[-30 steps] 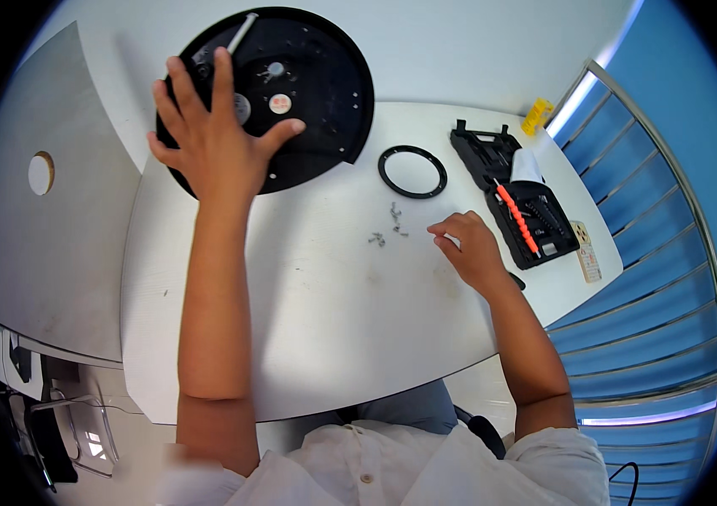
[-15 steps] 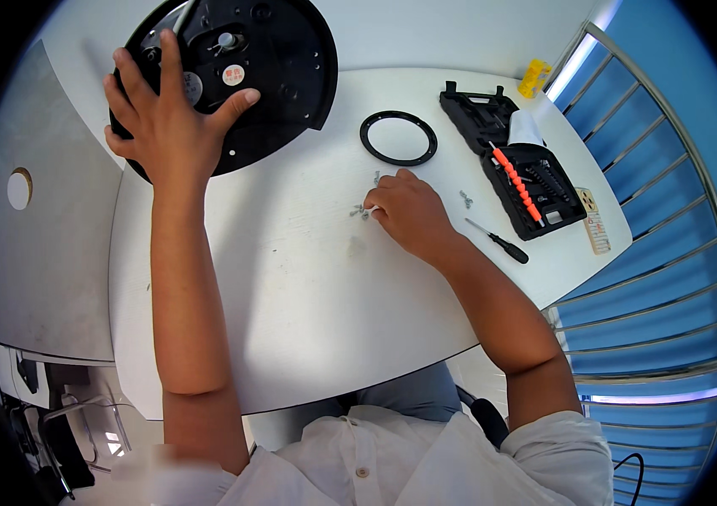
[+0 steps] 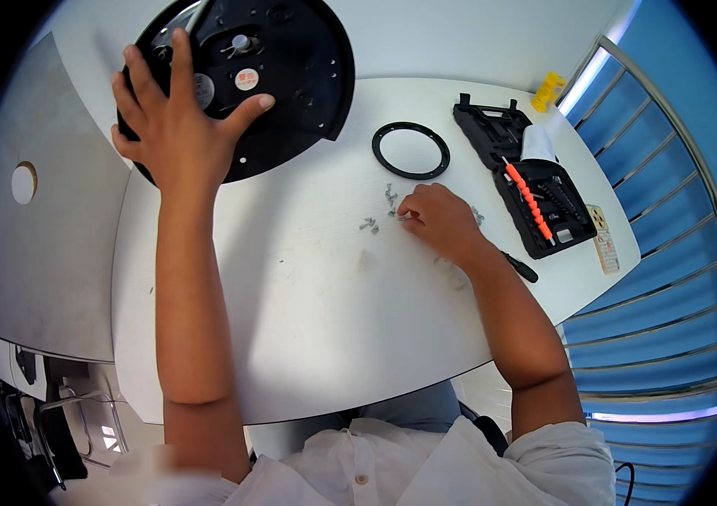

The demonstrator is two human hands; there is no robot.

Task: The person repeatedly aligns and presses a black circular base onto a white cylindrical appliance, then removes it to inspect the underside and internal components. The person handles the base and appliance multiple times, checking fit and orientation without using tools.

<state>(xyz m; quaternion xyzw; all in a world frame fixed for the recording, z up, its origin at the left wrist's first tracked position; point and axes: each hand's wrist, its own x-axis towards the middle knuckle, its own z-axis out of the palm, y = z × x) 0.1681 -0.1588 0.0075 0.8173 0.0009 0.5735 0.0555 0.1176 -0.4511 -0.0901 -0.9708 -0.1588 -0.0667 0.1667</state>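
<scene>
A large black round base with a cut-out edge, round stickers and a metal shaft leans at the far left. My left hand rests on it, fingers spread and thumb stretched out. On the white table, my right hand is bent low with thumb and forefinger pinched together. Its fingertips touch down beside small silver screws; what they pinch, if anything, is too small to make out. A second cluster of screws lies left of that hand. Other screws show partly behind it.
A black ring lies beyond my right hand. To the right are an opened black tool case with an orange flexible shaft, a partly covered screwdriver, a beige strip and a yellow object. Metal railing borders the right.
My right hand has moved rightward, from the left screw cluster to the screws nearer the ring, and now covers part of the screwdriver. My left hand stays on the black base. The view has shifted slightly.
</scene>
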